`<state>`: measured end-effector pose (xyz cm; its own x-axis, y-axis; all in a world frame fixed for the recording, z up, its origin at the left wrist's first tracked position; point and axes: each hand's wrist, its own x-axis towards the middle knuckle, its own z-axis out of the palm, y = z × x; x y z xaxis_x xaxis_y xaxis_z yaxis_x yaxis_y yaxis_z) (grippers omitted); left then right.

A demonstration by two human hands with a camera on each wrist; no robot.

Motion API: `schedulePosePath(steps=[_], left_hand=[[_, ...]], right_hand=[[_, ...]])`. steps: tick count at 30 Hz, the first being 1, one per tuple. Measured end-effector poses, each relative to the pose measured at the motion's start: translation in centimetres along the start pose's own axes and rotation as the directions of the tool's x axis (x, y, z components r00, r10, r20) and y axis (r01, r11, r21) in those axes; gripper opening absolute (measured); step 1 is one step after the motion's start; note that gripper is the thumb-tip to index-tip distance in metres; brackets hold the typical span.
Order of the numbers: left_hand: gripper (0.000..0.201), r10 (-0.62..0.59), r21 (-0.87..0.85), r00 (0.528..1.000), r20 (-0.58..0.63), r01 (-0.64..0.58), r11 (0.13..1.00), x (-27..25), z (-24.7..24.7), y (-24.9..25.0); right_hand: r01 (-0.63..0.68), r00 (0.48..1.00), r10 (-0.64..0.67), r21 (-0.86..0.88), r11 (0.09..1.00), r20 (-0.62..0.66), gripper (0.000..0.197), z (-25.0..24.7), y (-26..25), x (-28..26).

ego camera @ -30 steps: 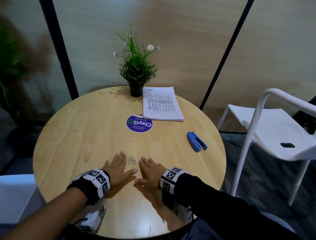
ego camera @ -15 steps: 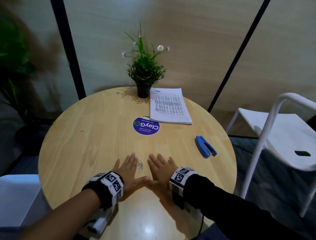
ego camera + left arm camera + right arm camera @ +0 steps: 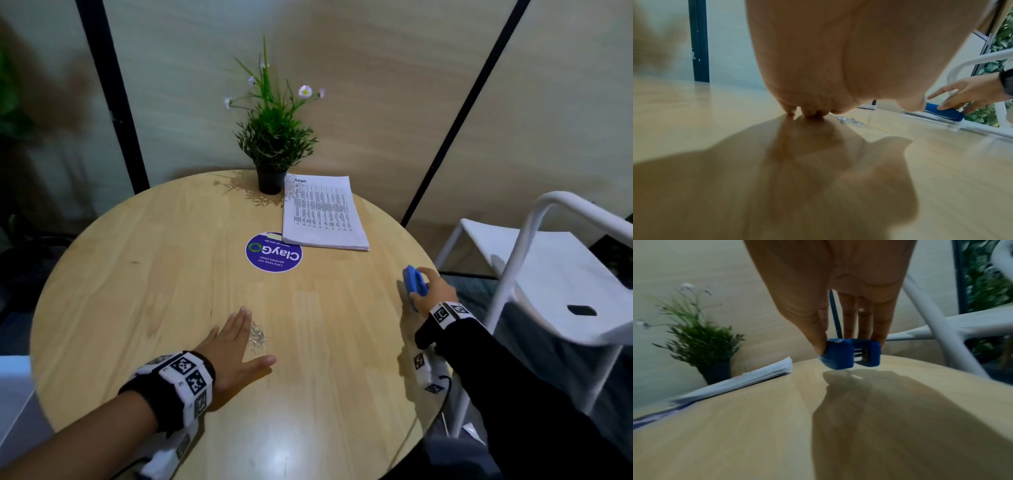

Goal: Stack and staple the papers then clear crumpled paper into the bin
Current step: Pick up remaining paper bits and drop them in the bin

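A stack of printed papers (image 3: 322, 216) lies flat at the far side of the round wooden table (image 3: 137, 274), beside a potted plant. My right hand (image 3: 432, 291) grips the blue stapler (image 3: 413, 280) near the table's right edge; in the right wrist view the thumb and fingers pinch the stapler (image 3: 851, 354) just above the wood. My left hand (image 3: 233, 346) rests flat on the table with fingers straight, next to a small pile of loose staples (image 3: 257, 336). No crumpled paper or bin shows in any view.
A potted plant (image 3: 272, 144) stands at the table's far edge. A round purple sticker (image 3: 273, 253) marks the table's middle. A white chair (image 3: 548, 274) stands close on the right, and a white surface (image 3: 13, 394) sits at the lower left.
My right hand left its spot beside the left hand, moved right and took hold of the blue stapler. The left hand stayed flat by the staples.
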<state>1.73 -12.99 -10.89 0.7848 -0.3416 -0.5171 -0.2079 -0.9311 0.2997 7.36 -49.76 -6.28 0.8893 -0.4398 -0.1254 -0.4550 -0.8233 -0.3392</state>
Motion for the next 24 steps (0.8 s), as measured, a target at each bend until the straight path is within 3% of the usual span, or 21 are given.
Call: schedulePosePath(steps=[3,6,8,11,13,17,19,21,23,24], left_hand=[[0.134,-0.01,0.046,1.0,0.0,0.01,0.999,0.1,0.1,0.1],[0.133,-0.018,0.064,1.0,0.016,0.017,0.998,0.1,0.2,0.1],[0.112,-0.034,0.058,0.999,0.004,0.034,0.998,0.1,0.3,0.0],[0.099,-0.093,0.049,0.992,-0.085,0.097,0.994,0.0,0.0,-0.4],[0.104,-0.14,0.061,0.985,-0.1,0.147,0.987,-0.1,-0.2,-1.2],[0.149,-0.088,0.131,0.996,-0.025,0.09,0.987,-0.8,-0.6,-1.9],[0.154,-0.055,0.138,0.998,-0.01,0.056,0.989,-0.6,-0.3,-1.7],[0.133,-0.049,0.124,0.999,-0.021,0.051,0.991,-0.6,-0.1,-1.1],[0.097,-0.032,0.148,0.999,-0.043,0.038,0.988,-0.7,0.5,-0.4],[0.089,-0.017,0.152,0.999,-0.041,0.023,0.988,-0.9,0.7,-0.2]], right_hand=[[-0.099,0.995,0.099,-0.073,0.992,-0.002,0.057,-0.2,1.6,0.1],[-0.121,0.99,0.131,-0.161,0.979,0.048,0.052,0.3,1.9,0.0],[-0.121,0.99,0.135,-0.21,0.97,0.051,0.052,0.8,1.3,-0.4],[-0.013,1.0,0.016,-0.384,0.923,0.004,0.052,1.8,-0.5,-1.3],[0.149,0.987,-0.103,-0.494,0.856,0.12,0.056,3.0,-1.9,-2.0],[0.448,0.846,-0.206,-0.445,0.775,0.492,0.056,5.5,-5.2,-4.2],[0.583,0.759,-0.297,-0.402,0.706,0.579,0.066,6.5,-7.2,-6.1],[0.689,0.687,-0.383,-0.385,0.614,0.618,0.079,7.9,-9.4,-8.6],[0.742,0.635,-0.435,-0.348,0.572,0.638,0.088,9.4,-11.0,-10.8],[0.771,0.599,-0.455,-0.32,0.551,0.658,0.092,9.9,-11.5,-11.6]])
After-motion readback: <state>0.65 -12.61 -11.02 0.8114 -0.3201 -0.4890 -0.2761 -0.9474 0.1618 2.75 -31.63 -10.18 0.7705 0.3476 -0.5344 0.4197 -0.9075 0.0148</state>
